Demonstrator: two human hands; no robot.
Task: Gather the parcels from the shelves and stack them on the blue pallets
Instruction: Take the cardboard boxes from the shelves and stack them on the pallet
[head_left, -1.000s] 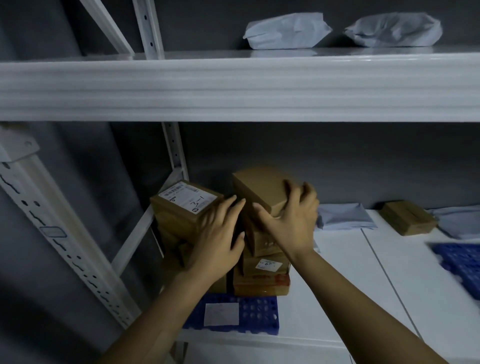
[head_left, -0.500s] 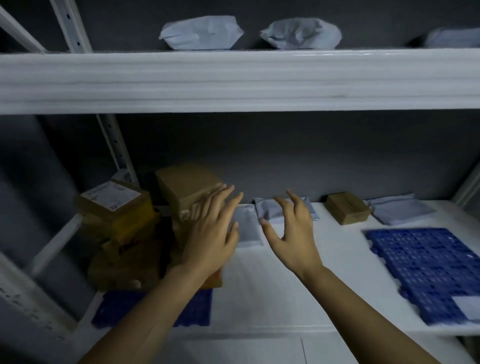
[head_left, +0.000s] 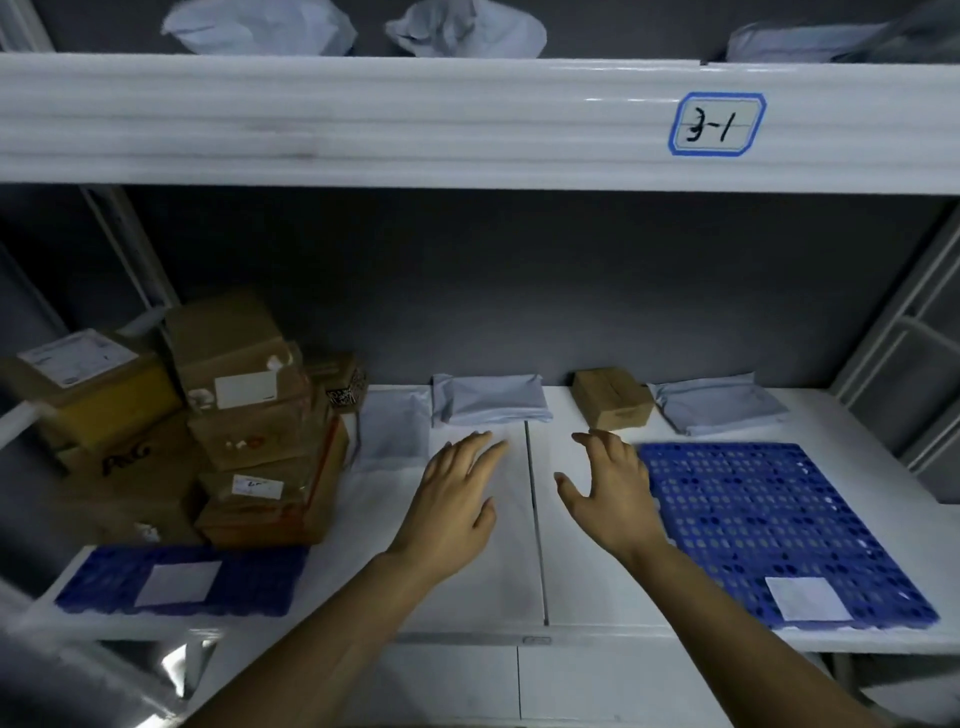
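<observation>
Cardboard boxes (head_left: 249, 415) stand piled at the left end of the lower shelf (head_left: 587, 587), several high and leaning unevenly. They sit on the rear part of the left blue pallet (head_left: 104, 587), whose front carries a white label (head_left: 179, 582). The right blue pallet (head_left: 769, 519) lies flat on the right half of the shelf with only a white label (head_left: 808, 597) near its front corner. Along the back wall, off the pallets, lie the loose parcels: a flat grey mailer (head_left: 389, 431) just beside the pile, a plumper grey mailer (head_left: 493, 400) at the middle, a small cardboard box (head_left: 613, 397), and another grey mailer (head_left: 717, 402) behind the right pallet. Both bare arms reach in over the shelf's middle seam. The left hand (head_left: 452, 499) is palm down with its fingers (head_left: 478, 447) straight and close together, the tips just short of the middle mailer, holding nothing. The right hand (head_left: 613, 488) is beside the right pallet's left edge, its fingers (head_left: 602, 447) spread and slightly bent with the thumb out, also holding nothing, the tips near the small box. Whether either palm touches the shelf cannot be told. On the upper shelf (head_left: 415, 119) a blue-bordered tag (head_left: 716, 123) reads 3-1, and three more grey mailers (head_left: 260, 26) rest above it.
</observation>
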